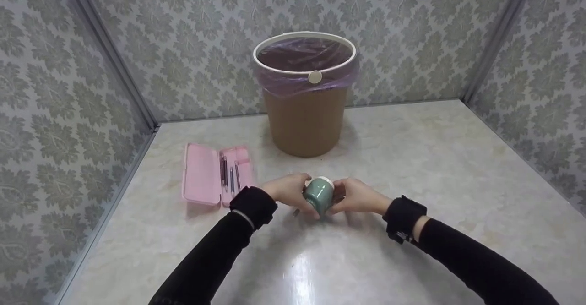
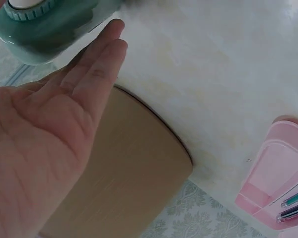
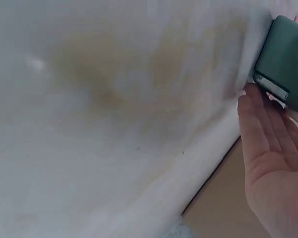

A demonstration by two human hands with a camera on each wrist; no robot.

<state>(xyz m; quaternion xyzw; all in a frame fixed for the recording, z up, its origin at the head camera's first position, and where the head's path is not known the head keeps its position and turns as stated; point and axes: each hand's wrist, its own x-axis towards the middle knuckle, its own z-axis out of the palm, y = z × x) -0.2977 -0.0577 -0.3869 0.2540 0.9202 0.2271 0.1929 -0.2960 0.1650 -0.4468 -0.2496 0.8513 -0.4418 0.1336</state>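
Observation:
Between my two hands is a small glossy green case [image 1: 319, 192] with rounded edges and a white end. Close up in the left wrist view, the green case [image 2: 54, 27] has a white knob ringed by green ribs. The right wrist view shows a narrow slot-like window on the green case [image 3: 288, 62]. My left hand [image 1: 291, 193] grips its left side, thumb toward me and fingers behind. My right hand [image 1: 356, 196] holds the other side with fingers and thumb. A small dark tip [image 1: 296, 212] shows just below my left hand.
A brown trash bin [image 1: 306, 122] with a white rim and purple liner stands behind the hands. On the left, a pink pencil case [image 1: 201, 174] lies open with several pens [image 1: 232, 179] inside. Patterned wall panels [image 1: 206, 44] enclose the marbled table [image 1: 412, 149].

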